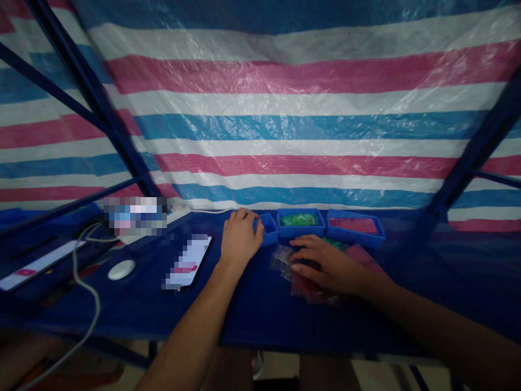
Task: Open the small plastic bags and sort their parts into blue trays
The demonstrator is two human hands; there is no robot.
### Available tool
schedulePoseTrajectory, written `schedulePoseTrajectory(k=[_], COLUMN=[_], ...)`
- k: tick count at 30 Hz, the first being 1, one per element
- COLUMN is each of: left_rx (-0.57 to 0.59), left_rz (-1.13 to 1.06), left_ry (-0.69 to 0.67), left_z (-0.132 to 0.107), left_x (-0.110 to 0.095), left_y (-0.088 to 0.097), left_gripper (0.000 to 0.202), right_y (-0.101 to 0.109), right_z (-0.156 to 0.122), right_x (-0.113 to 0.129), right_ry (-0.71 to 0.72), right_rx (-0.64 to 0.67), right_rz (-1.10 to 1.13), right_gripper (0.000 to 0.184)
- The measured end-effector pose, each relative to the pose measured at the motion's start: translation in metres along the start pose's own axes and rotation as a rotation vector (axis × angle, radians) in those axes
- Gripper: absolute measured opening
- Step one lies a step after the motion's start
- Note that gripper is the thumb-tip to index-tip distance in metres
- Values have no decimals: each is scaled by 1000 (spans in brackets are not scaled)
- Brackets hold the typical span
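At the left one of three small blue plastic bins (270, 237), my left hand (241, 234) has its fingers curled round the near left wall, and the thumb lies by the rim. Little of that bin's inside shows. My right hand (322, 263) rests palm down with fingers apart over a loose pile of flat plastic packets. Clear packets (280, 258) stick out past its fingertips, red packets (306, 292) lie under it, and a pink packet (363, 256) shows behind the wrist. The middle bin (301, 232) holds green packets (299, 219); the right bin (360, 239) holds red ones (353, 224).
A phone (188, 267) lies left of my left forearm, beside a white round object (121, 270). A power strip (175, 217), a white cable (96, 304) and another phone (40, 264) are farther left. Blue metal posts (468, 149) and a striped sheet (285, 127) bound the blue table (260, 315).
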State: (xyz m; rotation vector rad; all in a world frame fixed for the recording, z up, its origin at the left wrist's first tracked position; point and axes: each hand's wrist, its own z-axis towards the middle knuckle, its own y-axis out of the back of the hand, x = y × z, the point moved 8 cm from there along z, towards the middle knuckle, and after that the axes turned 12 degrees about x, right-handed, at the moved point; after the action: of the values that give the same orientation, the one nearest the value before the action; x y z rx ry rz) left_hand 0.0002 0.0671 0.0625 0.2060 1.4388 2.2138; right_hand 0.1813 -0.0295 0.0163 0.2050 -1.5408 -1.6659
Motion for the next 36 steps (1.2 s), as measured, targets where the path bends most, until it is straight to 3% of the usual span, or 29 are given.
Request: schedulePoseTrajectory(k=[7, 12, 16, 20, 24, 28, 33, 36], left_rx=[-52, 51, 134, 197, 161, 147, 205, 231], left_rz=[-274, -430, -537, -616, -584, -609, -779, -867], left_ry=[-374, -552, -591, -614, -557, -495, -426, -413], left_z=[-4, -14, -18, -17, -13, -12, -11, -11], left_x=[-39, -63, -74, -80, -76, -72, -72, -72], left_y=[7, 1, -8, -18, -21, -19, -21, -25], left_gripper=[17, 28, 56, 40, 31, 32, 26, 20], right_y=[6, 32, 41, 35, 30, 27, 28, 26], right_z=[0, -9, -14, -13, -12, -13, -16, -14], right_x=[-11, -9, -9, -12, -17, -25, -38, -44], right_ry=[-99, -101, -70, -50, -55, -84, -185, -237], right_rx=[-115, -340, -432, -435, -460, -498, -567, -510], right_rz=[50, 133, 283, 576, 739, 712, 516, 487], right_gripper=[25, 19, 18, 17, 17, 21, 29, 26])
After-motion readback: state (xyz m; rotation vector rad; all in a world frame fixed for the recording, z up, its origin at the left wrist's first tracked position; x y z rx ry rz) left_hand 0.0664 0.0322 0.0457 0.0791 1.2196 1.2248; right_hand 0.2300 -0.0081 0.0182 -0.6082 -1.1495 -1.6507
